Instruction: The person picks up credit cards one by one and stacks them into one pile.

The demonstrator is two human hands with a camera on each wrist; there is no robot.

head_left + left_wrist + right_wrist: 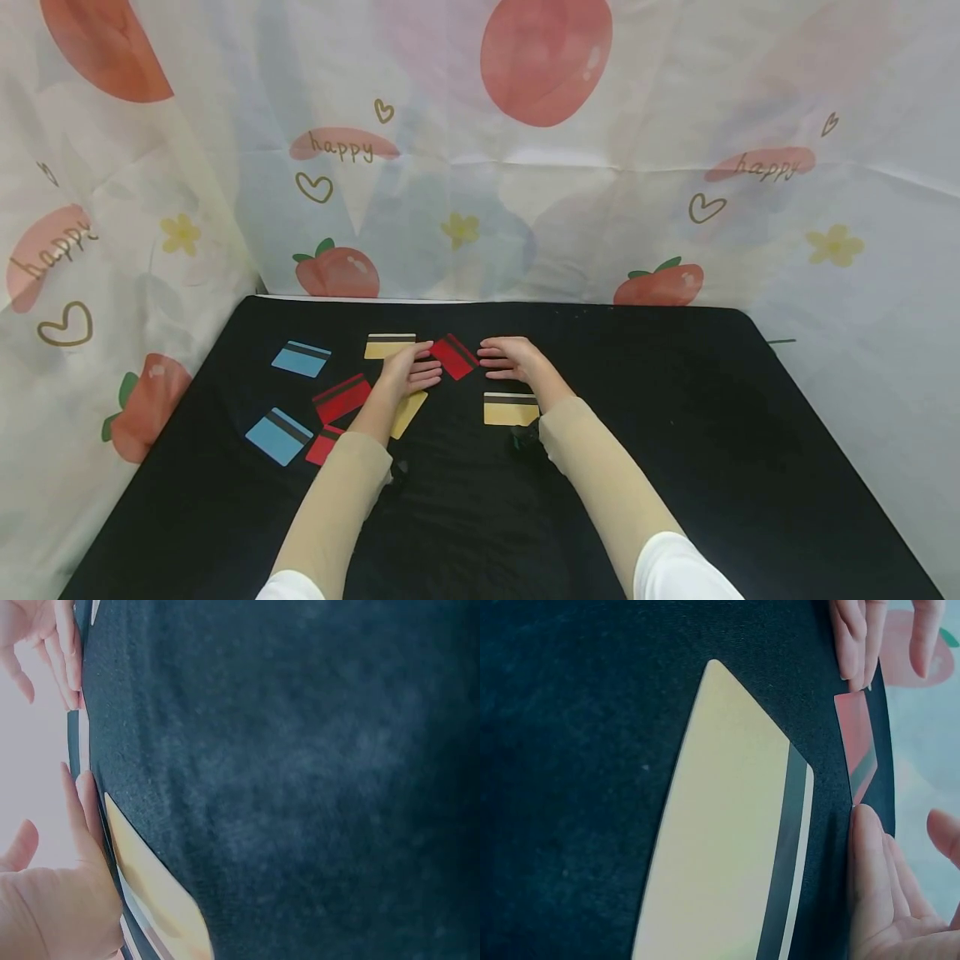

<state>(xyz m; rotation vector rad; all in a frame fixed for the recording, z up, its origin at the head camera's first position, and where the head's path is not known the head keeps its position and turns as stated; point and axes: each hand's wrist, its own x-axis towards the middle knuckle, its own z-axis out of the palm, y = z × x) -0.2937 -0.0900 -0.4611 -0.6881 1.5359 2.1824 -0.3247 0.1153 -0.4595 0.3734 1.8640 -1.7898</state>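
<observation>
Where the red card (452, 358) lies: upper centre of the frame, long axis slanting down rightward.
Your left hand (405, 369): fingers straight, gripping nothing, at the card's left corner.
Your right hand (522, 360): likewise, at the right corner; neither clearly nearer.

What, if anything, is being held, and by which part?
Nothing appears gripped: the left hand and right hand flank a red, dark-striped rectangular card; whether either touches it is unclear.

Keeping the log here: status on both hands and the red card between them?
Left hand, right hand: fingers extended. Red card between them, contact unclear. Nothing visibly blocking; yellow card nearby.
</observation>
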